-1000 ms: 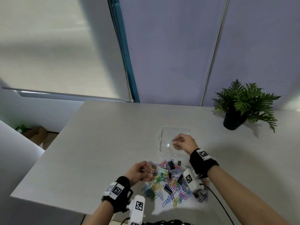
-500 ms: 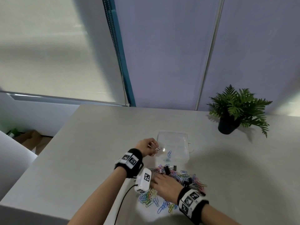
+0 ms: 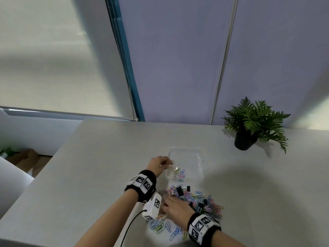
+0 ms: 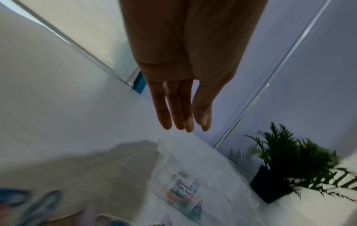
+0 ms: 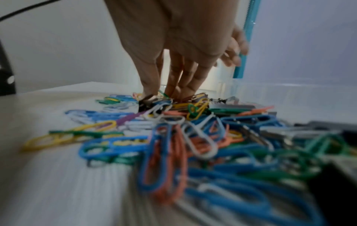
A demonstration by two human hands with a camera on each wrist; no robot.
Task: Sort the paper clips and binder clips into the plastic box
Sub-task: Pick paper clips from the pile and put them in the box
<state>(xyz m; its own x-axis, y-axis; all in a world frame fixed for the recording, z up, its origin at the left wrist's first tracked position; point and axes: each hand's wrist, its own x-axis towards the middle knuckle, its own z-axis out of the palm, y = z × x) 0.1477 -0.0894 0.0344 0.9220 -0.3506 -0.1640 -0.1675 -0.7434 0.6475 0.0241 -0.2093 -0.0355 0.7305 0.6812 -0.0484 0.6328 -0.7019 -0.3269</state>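
Observation:
A clear plastic box (image 3: 199, 157) lies on the table with several coloured paper clips (image 3: 179, 174) in its near-left compartment. My left hand (image 3: 168, 164) hovers at the box's left edge. In the left wrist view its fingers (image 4: 173, 110) are straight and hold nothing, above the box (image 4: 222, 172). In front of the box spreads a pile of coloured paper clips and black binder clips (image 3: 197, 198). My right hand (image 3: 166, 202) rests on the pile's left side. Its fingertips (image 5: 170, 91) touch the clips next to a black binder clip (image 5: 144, 103), with the thumb held apart.
A potted fern (image 3: 249, 129) stands at the back right of the table (image 3: 106, 166). The wrist camera's black cable (image 3: 128, 229) trails off the near edge. The table's left edge drops off to the floor.
My left hand carried a paper clip from the pile to the box and now holds nothing. My right hand left the box and came down onto the pile.

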